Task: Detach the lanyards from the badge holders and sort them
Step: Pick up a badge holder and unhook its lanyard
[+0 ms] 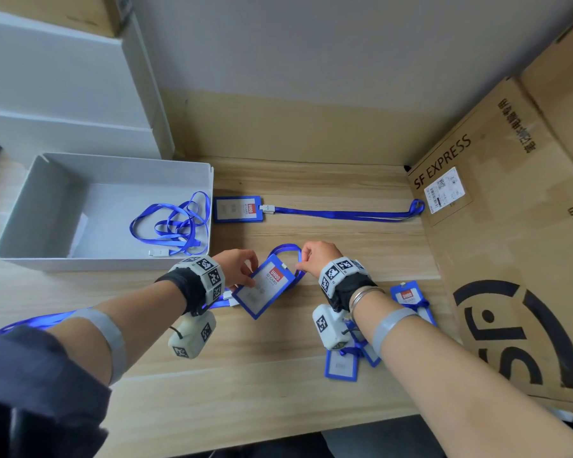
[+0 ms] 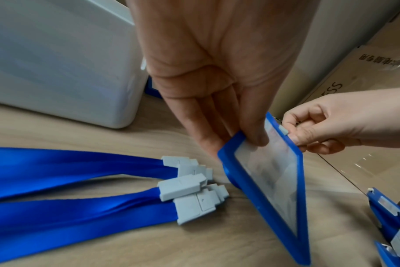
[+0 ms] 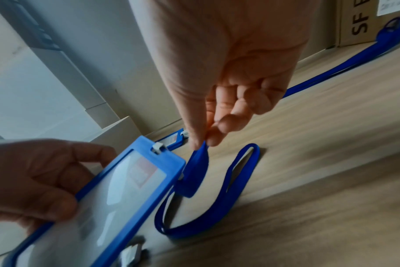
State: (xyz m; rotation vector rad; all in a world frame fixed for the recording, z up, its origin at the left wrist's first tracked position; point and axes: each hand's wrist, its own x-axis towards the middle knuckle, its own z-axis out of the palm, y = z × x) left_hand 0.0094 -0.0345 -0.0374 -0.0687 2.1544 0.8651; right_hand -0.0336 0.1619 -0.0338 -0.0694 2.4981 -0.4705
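Observation:
My left hand [image 1: 248,274] grips a blue badge holder [image 1: 263,285] by its left edge and holds it tilted just above the table. In the left wrist view the thumb lies on the holder's [image 2: 269,180] clear front and the fingers lie behind it. My right hand [image 1: 300,266] pinches the blue lanyard strap [image 3: 200,159] between thumb and forefinger, close to the holder's [image 3: 117,198] top edge. A white clip [image 3: 158,148] shows in the top slot. The lanyard's loop [image 1: 286,251] lies on the table behind the holder.
A white tray [image 1: 106,160] at left holds loose lanyards [image 1: 176,223]. A second holder [image 1: 239,209] with its lanyard [image 1: 344,213] lies at the back. Several holders [image 1: 411,297] are piled under my right wrist. Loose lanyards with grey clips [image 2: 189,191] lie under my left arm. A cardboard box [image 1: 510,226] bounds the right.

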